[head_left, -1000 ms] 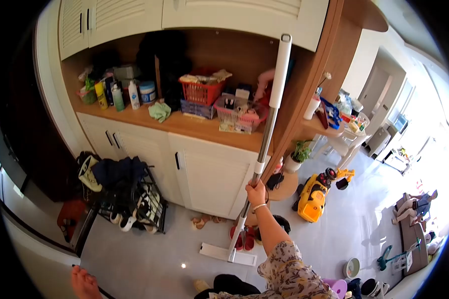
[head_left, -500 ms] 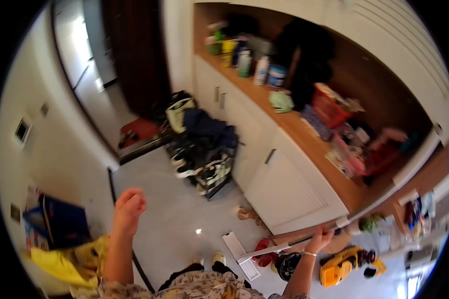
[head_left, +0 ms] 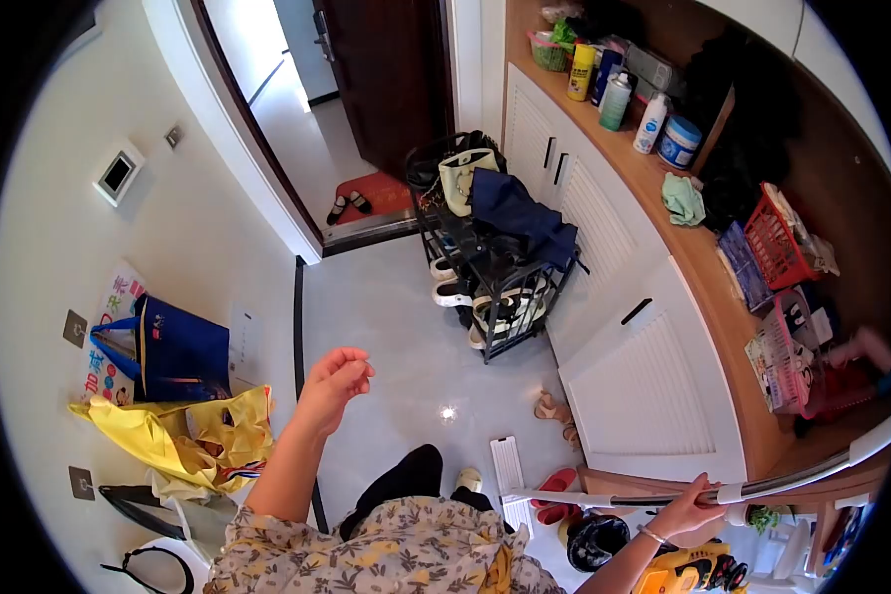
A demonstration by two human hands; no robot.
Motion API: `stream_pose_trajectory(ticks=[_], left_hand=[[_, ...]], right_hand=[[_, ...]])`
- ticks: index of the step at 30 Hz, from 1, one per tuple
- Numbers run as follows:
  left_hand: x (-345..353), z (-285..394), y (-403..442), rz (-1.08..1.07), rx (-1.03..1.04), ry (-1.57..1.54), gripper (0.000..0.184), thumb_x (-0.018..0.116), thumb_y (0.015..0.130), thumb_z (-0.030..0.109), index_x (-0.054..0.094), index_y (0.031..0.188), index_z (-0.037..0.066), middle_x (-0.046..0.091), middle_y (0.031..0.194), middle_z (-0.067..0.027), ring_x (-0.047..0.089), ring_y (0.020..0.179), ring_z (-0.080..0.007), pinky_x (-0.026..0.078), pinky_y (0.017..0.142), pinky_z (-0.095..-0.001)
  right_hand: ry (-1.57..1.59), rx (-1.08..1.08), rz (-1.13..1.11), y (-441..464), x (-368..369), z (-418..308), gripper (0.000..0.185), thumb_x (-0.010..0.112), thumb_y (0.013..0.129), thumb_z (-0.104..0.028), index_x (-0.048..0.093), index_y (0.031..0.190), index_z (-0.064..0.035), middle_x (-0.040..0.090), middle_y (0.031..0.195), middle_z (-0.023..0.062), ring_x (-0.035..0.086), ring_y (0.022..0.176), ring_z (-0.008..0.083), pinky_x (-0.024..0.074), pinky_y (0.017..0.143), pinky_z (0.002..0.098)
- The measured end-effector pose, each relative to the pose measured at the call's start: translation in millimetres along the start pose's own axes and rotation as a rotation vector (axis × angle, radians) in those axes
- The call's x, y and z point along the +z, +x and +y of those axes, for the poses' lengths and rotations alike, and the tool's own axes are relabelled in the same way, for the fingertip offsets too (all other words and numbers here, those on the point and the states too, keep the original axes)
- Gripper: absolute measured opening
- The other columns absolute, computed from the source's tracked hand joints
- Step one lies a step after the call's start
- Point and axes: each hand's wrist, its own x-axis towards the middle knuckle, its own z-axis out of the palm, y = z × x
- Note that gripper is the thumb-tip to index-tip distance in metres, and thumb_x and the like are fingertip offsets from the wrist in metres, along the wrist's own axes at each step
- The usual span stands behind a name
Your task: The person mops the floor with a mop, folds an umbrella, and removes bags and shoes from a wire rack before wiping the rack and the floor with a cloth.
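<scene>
- Two hands (head_left: 334, 388) (head_left: 687, 513)
- One mop (head_left: 574, 496)
- One bracelet (head_left: 650, 536)
- Two red shoes (head_left: 561, 480) (head_left: 552, 514)
- Two tan sandals (head_left: 546, 404) (head_left: 571, 434)
- Two black sandals (head_left: 337, 210) (head_left: 359, 202)
- One red mat (head_left: 381, 194)
- One shoe rack (head_left: 513, 346)
- One cream handbag (head_left: 455, 186)
- One blue tote bag (head_left: 186, 354)
- One yellow bag (head_left: 153, 436)
- Three black cabinet handles (head_left: 547, 151) (head_left: 560, 168) (head_left: 637, 311)
- At least three baskets (head_left: 547, 53) (head_left: 770, 243) (head_left: 787, 366)
- One blue tub (head_left: 679, 144)
- One green cloth (head_left: 683, 201)
- One yellow can (head_left: 581, 73)

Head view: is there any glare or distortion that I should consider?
Head view: bright glare spot on the floor, doorway washed out near its top; head view's right side: the mop pole looks curved, probably from wide-angle distortion.
</scene>
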Motion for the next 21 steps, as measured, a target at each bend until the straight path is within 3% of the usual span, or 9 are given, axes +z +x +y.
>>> stream_pose_trajectory(ticks=[1, 3, 6, 7, 11, 14, 17, 18, 21], left_hand=[[-4.5, -2.8, 6.0, 0.034, 0.006, 0.008, 0.018, 0.060, 0.084, 0.015, 0.057, 0.100, 0.006, 0.060, 0.083, -0.0038, 0.055, 0.068, -0.0106, 0.045, 0.067, -0.0244], [-11.2, -11.1, 21.0, 0.041, 0.021, 0.026, 0.020, 0.062, 0.083, 0.016, 0.058, 0.101, 0.007, 0.060, 0.083, -0.0032, 0.056, 0.071, -0.0102, 0.047, 0.066, -0.0236], [-26.6, -18.7, 51.1, 0.012, 0.028, 0.056, 0.020, 0.061, 0.084, 0.015, 0.057, 0.102, 0.007, 0.058, 0.082, -0.0021, 0.054, 0.071, -0.0089, 0.046, 0.063, -0.0217], [-29.9, -15.6, 60.6, -0.036, -0.011, -0.002, 0.020, 0.060, 0.085, 0.013, 0.057, 0.103, 0.006, 0.057, 0.082, -0.0021, 0.054, 0.070, -0.0086, 0.045, 0.062, -0.0208], [-67.4, -14.2, 107.7, -0.084, -0.022, -0.029, 0.021, 0.060, 0.087, 0.011, 0.055, 0.106, 0.004, 0.058, 0.085, -0.0027, 0.054, 0.073, -0.0093, 0.044, 0.062, -0.0204], [-121.1, 2.0, 157.8, -0.007, -0.021, -0.019, 0.021, 0.059, 0.088, 0.012, 0.054, 0.106, 0.005, 0.059, 0.086, -0.0028, 0.054, 0.075, -0.0099, 0.044, 0.063, -0.0206], [-163.7, 25.2, 194.8, 0.048, 0.001, 0.001, 0.021, 0.058, 0.088, 0.013, 0.055, 0.107, 0.004, 0.059, 0.086, -0.0030, 0.054, 0.076, -0.0101, 0.044, 0.064, -0.0210], [-168.1, 36.3, 209.2, 0.085, 0.010, 0.029, 0.021, 0.058, 0.089, 0.015, 0.055, 0.107, 0.005, 0.059, 0.086, -0.0040, 0.054, 0.077, -0.0103, 0.045, 0.065, -0.0223], [-179.9, 61.7, 249.0, 0.035, -0.007, 0.021, 0.019, 0.058, 0.087, 0.012, 0.056, 0.105, 0.005, 0.059, 0.084, -0.0046, 0.053, 0.066, -0.0107, 0.044, 0.064, -0.0222]], right_hand=[[-0.018, -0.002, 0.008, 1.9, 4.6, 1.0, 0.054, 0.072, 0.079, -0.016, 0.043, 0.120, 0.0041, 0.057, 0.103, 0.0142, 0.056, 0.083, 0.0199, 0.0502, 0.073, 0.0318], [-0.377, -0.119, 0.068, 11.2, -4.7, 16.6, 0.061, 0.073, 0.077, -0.021, 0.041, 0.122, 0.0055, 0.050, 0.114, 0.0192, 0.054, 0.097, 0.0249, 0.0482, 0.083, 0.0358], [-0.200, 0.038, 0.121, 11.3, -3.3, -10.0, 0.069, 0.075, 0.074, -0.021, 0.039, 0.127, 0.0048, 0.047, 0.119, 0.0194, 0.051, 0.103, 0.0302, 0.0461, 0.088, 0.0369], [-0.185, -0.074, 0.170, 17.8, -2.0, 16.1, 0.068, 0.073, 0.075, -0.021, 0.038, 0.129, 0.0028, 0.045, 0.121, 0.0175, 0.049, 0.102, 0.0287, 0.0447, 0.087, 0.0359], [-0.240, -0.262, 0.234, 12.8, -2.6, -36.3, 0.059, 0.069, 0.078, -0.018, 0.041, 0.128, -0.0012, 0.045, 0.115, 0.0138, 0.046, 0.100, 0.0201, 0.0405, 0.083, 0.0325], [-0.294, -0.204, 0.349, 2.1, -6.1, -70.4, 0.053, 0.067, 0.081, -0.017, 0.044, 0.126, -0.0018, 0.044, 0.111, 0.0120, 0.046, 0.101, 0.0203, 0.0414, 0.082, 0.0310], [-0.307, -0.236, 0.492, -11.5, -20.8, -66.0, 0.049, 0.069, 0.081, -0.018, 0.047, 0.123, -0.0014, 0.052, 0.109, 0.0105, 0.051, 0.095, 0.0199, 0.0430, 0.080, 0.0311], [-0.446, -0.396, 0.513, -20.9, -11.3, -80.7, 0.046, 0.069, 0.082, -0.016, 0.048, 0.120, -0.0023, 0.052, 0.110, 0.0103, 0.051, 0.096, 0.0201, 0.0424, 0.082, 0.0306], [-0.421, -0.548, 0.393, -69.0, 32.5, -144.7, 0.038, 0.065, 0.084, -0.014, 0.049, 0.116, -0.0028, 0.050, 0.114, 0.0113, 0.048, 0.102, 0.0221, 0.0397, 0.085, 0.0332]])
